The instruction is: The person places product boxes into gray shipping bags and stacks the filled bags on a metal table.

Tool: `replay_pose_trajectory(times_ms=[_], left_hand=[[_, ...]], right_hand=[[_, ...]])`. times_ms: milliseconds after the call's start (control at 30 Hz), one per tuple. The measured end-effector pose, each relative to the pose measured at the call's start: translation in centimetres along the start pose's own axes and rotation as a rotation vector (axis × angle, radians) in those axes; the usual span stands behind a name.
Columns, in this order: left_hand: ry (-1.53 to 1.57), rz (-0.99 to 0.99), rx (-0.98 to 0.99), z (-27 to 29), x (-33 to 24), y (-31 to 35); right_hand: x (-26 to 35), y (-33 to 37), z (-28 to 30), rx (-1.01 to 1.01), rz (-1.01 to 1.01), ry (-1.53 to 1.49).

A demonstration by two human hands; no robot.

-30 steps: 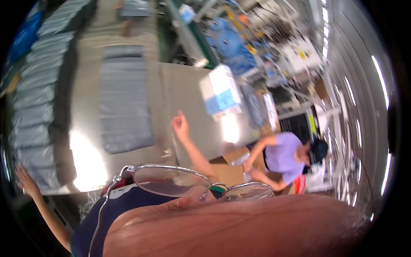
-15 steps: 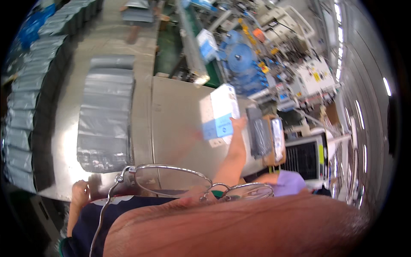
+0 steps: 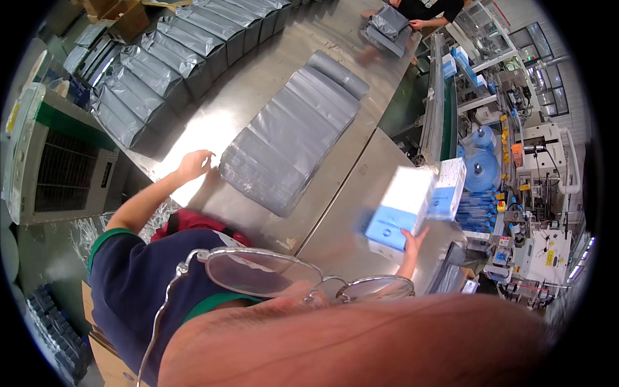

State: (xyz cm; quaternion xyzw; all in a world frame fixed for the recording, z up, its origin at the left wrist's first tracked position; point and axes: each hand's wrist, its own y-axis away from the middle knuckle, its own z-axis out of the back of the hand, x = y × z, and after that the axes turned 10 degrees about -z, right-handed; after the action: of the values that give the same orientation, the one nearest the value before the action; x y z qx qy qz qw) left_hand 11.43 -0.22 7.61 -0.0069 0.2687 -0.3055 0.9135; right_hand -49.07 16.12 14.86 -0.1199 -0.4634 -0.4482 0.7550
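Note:
My right hand (image 3: 414, 244) grips the near end of a white and blue carton (image 3: 401, 205), thumb and fingers on its blue part. A second white and blue carton (image 3: 449, 187) stands just past it on the right. My left hand (image 3: 193, 165) is over the metal table's near edge, next to the lower corner of a stack of flat grey plastic mailing bags (image 3: 293, 132). Its fingers are loosely spread and nothing shows in them. The bags lie fanned in overlapping rows on the metal table (image 3: 345, 206).
A long row of filled grey bags (image 3: 184, 48) lines the table's far left side. At the far end a co-worker's hand (image 3: 419, 24) handles a grey bag (image 3: 389, 24). A conveyor (image 3: 445, 116) and machinery stand at right. An air cooler (image 3: 68, 164) stands left.
My view has swung to the left. The carton in my right hand has shifted, and another carton shows beside it. My left hand has gone from a fist to looser fingers by the bags.

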Motion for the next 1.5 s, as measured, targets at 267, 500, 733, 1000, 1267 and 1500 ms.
replay_pose_trajectory(times_ms=[267,500,733,1000,1267,1500], left_hand=[[0.357,0.173,-0.078,-1.7,5.1,-10.2],[-0.308,-0.828,0.274,-4.4,-0.4,-8.4],[-0.271,-0.718,0.210,-8.8,-0.5,-10.9],[0.141,-0.448,0.257,-9.3,-0.2,-16.5],[0.014,-0.494,-0.274,-3.9,-3.2,-11.1],[0.248,0.179,-0.099,-7.2,-0.8,-10.2]], right_hand=[[11.2,13.9,-17.8,0.196,1.259,0.773],[4.3,17.7,-24.0,0.427,1.365,0.686],[7.2,13.8,-28.5,0.523,0.444,0.544],[9.8,17.9,-31.1,0.295,0.492,0.737],[6.5,16.8,-31.9,-0.393,0.500,0.127],[4.6,14.8,-32.9,-0.058,0.291,0.613]])
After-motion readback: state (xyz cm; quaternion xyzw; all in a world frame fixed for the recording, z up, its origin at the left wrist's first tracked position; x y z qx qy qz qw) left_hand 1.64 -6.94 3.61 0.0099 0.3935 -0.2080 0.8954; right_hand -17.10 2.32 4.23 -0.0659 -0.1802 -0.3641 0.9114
